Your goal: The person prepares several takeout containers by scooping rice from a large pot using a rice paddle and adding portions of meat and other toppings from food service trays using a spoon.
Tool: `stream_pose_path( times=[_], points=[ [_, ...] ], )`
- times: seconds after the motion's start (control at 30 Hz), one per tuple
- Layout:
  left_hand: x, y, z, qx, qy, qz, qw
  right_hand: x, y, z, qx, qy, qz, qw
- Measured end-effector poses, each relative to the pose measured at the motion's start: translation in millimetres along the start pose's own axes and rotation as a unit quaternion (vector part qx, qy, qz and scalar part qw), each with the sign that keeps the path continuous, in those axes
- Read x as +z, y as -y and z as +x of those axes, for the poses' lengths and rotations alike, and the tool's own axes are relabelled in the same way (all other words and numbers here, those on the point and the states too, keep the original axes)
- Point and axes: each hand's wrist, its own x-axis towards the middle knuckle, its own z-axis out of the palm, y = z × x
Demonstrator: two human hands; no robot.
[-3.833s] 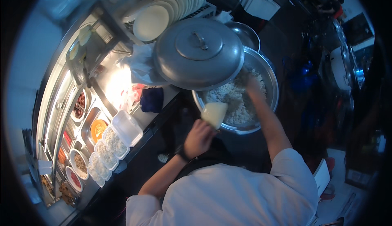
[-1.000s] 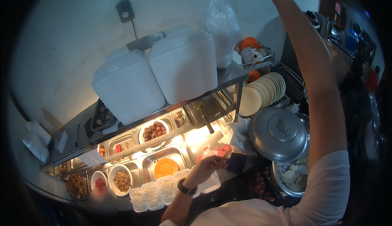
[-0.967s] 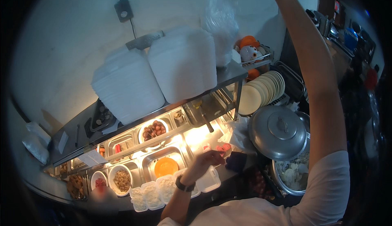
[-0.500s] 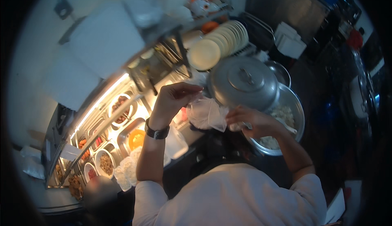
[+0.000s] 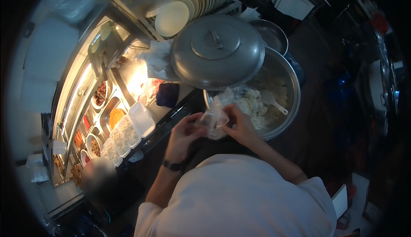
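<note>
Rice (image 5: 122, 133) is already filling the foam boxes (image 5: 142, 119); more is lying in the metal pot (image 5: 293, 95). By its near-left edge, left hand (image 5: 184, 132) and right hand (image 5: 240, 125) are each pinching a clear plastic bag (image 5: 216, 116) in their grip, apparently unfilled. Its long axis is running away, leaning right; its mouth's direction is staying unclear.

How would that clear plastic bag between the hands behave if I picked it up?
The clear plastic bag would probably flop, since it bunches into folds between the left hand and right hand. It is likely light, as the film looks thin and see-through. It might feel slippery, judging by its shiny highlights.
</note>
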Motion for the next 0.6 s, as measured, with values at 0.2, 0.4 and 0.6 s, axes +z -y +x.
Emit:
stream_pose_path(
  times=[0.2, 0.4, 0.6],
  points=[
    [-19, -44, -31, 0.032, -0.043, -0.414, 0.909, -66, -73, 20, 0.307, 0.127, 0.155, 0.93],
    [0, -88, -25, 0.166, -0.019, 0.028, 0.986, -68, -116, 61, -0.149, 0.232, -0.499, 0.821],
    [22, -60, 13, 0.053, 0.076, 0.139, 0.986, -108, -163, 103, -0.121, 0.238, -0.631, 0.729]
  ],
)
